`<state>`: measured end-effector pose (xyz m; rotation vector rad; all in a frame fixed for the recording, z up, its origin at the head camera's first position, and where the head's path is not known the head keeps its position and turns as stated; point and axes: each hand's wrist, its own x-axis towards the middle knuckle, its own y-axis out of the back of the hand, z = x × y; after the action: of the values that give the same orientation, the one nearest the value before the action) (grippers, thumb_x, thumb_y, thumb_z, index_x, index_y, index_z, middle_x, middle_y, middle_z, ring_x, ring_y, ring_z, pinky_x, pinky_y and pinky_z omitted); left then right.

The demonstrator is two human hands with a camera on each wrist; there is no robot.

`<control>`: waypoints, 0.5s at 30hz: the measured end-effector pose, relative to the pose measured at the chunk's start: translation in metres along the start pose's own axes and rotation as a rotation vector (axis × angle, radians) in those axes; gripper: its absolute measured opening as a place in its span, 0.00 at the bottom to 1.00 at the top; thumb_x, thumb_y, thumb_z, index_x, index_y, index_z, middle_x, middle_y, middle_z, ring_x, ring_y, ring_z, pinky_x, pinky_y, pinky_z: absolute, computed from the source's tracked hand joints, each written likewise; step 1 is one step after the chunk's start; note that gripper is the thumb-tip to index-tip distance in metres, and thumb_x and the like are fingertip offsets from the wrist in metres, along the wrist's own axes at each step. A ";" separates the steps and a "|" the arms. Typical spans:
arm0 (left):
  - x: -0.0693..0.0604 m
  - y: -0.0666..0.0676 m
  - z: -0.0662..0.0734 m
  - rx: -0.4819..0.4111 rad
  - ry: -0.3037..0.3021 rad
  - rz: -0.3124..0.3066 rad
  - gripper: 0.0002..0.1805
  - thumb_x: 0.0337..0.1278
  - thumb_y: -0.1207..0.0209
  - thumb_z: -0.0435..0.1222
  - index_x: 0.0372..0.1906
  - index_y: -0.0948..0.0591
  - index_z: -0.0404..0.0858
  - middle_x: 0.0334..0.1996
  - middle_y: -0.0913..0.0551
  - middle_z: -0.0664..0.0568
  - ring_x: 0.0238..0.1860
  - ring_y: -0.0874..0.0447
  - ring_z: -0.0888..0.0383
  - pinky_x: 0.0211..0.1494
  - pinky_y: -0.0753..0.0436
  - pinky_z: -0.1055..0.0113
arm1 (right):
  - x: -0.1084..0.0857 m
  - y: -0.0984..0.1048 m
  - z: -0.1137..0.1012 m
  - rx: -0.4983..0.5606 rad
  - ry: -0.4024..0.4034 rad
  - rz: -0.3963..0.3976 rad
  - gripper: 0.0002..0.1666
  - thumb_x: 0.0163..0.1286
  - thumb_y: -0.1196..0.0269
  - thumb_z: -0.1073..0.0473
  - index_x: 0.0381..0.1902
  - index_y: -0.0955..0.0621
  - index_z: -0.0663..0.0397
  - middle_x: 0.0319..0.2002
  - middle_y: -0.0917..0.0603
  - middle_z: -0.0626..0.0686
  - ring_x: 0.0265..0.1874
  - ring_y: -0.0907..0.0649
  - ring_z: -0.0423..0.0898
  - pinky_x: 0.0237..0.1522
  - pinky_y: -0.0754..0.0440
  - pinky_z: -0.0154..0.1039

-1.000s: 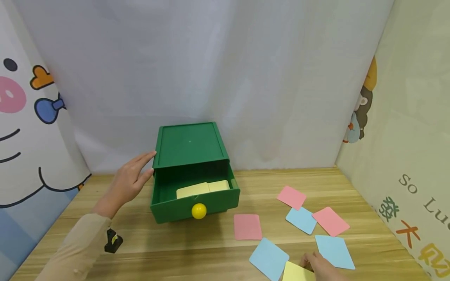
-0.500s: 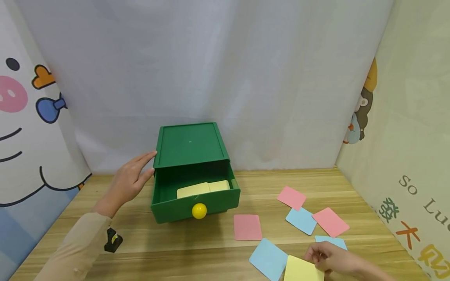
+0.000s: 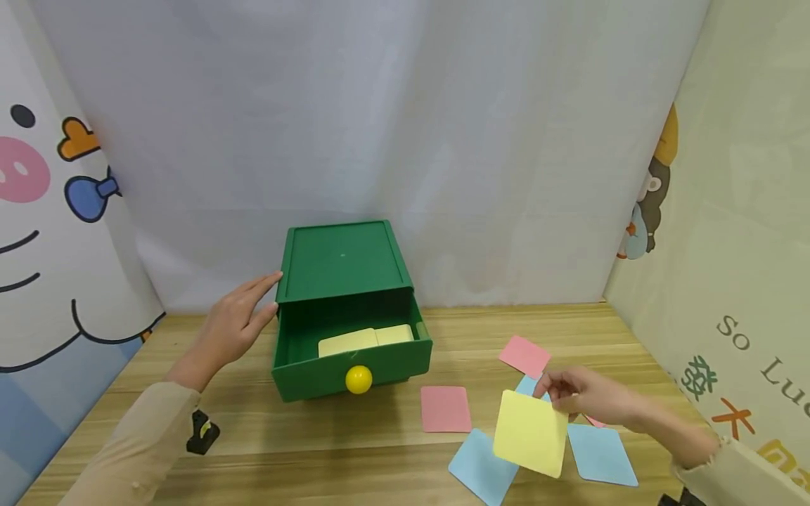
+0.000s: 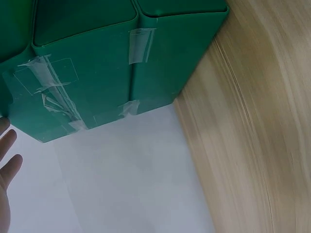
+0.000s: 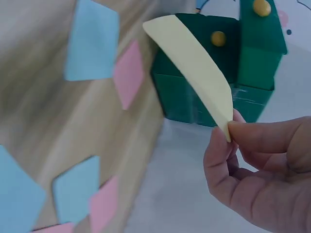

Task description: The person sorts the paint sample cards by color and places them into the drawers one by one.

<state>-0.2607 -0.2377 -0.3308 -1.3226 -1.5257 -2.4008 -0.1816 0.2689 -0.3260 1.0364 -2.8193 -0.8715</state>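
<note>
A yellow card [image 3: 530,432] is pinched at its edge between thumb and fingers of my right hand [image 3: 591,397], raised over the scattered cards. The right wrist view shows the same card slightly bent. My left hand [image 3: 234,320] lies with extended fingers against the left side of a green drawer cabinet [image 3: 342,260]. Its top drawer [image 3: 310,379], with a round yellow knob [image 3: 358,379], is pulled out. Pale yellow cards [image 3: 348,343] lie inside it, partly hidden by the drawer front. In the left wrist view, clear tape joins the cabinet's stacked sections.
Pink cards [image 3: 446,409] and blue cards [image 3: 602,453] lie spread on the right of the wooden table [image 3: 354,471], some covered by the right hand. A white cloth [image 3: 493,154] hangs behind. Printed cloths stand at both sides.
My right hand has lifted the yellow card off the table and brought it up and forward, over the blue cards. The left hand and the drawer stay where they were.
</note>
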 end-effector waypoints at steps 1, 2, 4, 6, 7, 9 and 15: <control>0.000 0.000 0.000 0.001 0.001 -0.001 0.25 0.66 0.52 0.39 0.62 0.34 0.29 0.58 0.30 0.34 0.57 0.32 0.38 0.55 0.31 0.42 | 0.004 0.004 -0.006 -0.006 0.006 0.005 0.11 0.62 0.50 0.72 0.41 0.26 0.69 0.25 0.33 0.50 0.25 0.32 0.39 0.25 0.28 0.29; 0.000 0.000 0.000 0.000 0.002 -0.001 0.25 0.66 0.52 0.39 0.62 0.34 0.29 0.58 0.30 0.34 0.57 0.32 0.38 0.56 0.31 0.42 | 0.007 0.008 -0.012 -0.012 0.012 0.010 0.11 0.62 0.50 0.72 0.42 0.26 0.70 0.26 0.32 0.51 0.26 0.31 0.39 0.26 0.27 0.30; 0.000 0.000 0.000 0.002 0.004 -0.002 0.25 0.66 0.52 0.39 0.62 0.34 0.29 0.58 0.30 0.34 0.57 0.32 0.38 0.56 0.32 0.42 | 0.015 0.014 -0.023 -0.025 0.023 0.023 0.11 0.63 0.51 0.72 0.42 0.27 0.71 0.26 0.31 0.52 0.26 0.30 0.41 0.27 0.27 0.30; 0.000 0.000 -0.001 0.004 0.006 -0.002 0.25 0.66 0.52 0.39 0.62 0.34 0.29 0.58 0.30 0.35 0.57 0.32 0.38 0.56 0.32 0.42 | 0.024 0.019 -0.035 -0.041 0.024 0.038 0.10 0.64 0.51 0.71 0.43 0.27 0.71 0.28 0.29 0.53 0.27 0.29 0.42 0.28 0.24 0.32; 0.000 0.000 0.000 0.005 0.007 -0.001 0.25 0.66 0.52 0.39 0.62 0.34 0.29 0.58 0.30 0.34 0.57 0.32 0.38 0.56 0.32 0.42 | 0.028 0.022 -0.040 -0.051 0.031 0.046 0.10 0.65 0.51 0.71 0.43 0.27 0.71 0.28 0.28 0.53 0.27 0.28 0.42 0.29 0.23 0.32; 0.000 0.000 0.000 0.005 0.007 -0.001 0.25 0.66 0.52 0.39 0.62 0.34 0.29 0.58 0.30 0.34 0.57 0.32 0.38 0.56 0.32 0.42 | 0.038 0.026 -0.054 -0.068 0.040 0.067 0.11 0.65 0.51 0.72 0.44 0.27 0.72 0.29 0.27 0.54 0.28 0.27 0.43 0.30 0.22 0.34; 0.001 0.000 -0.001 0.013 0.015 -0.012 0.25 0.66 0.53 0.39 0.62 0.34 0.29 0.58 0.30 0.34 0.57 0.32 0.37 0.55 0.32 0.42 | 0.062 0.038 -0.095 -0.091 0.071 0.110 0.11 0.65 0.51 0.72 0.44 0.26 0.72 0.30 0.25 0.55 0.31 0.25 0.45 0.36 0.20 0.37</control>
<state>-0.2616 -0.2376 -0.3308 -1.2937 -1.5476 -2.3979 -0.2340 0.2077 -0.2375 0.8736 -2.7208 -0.9225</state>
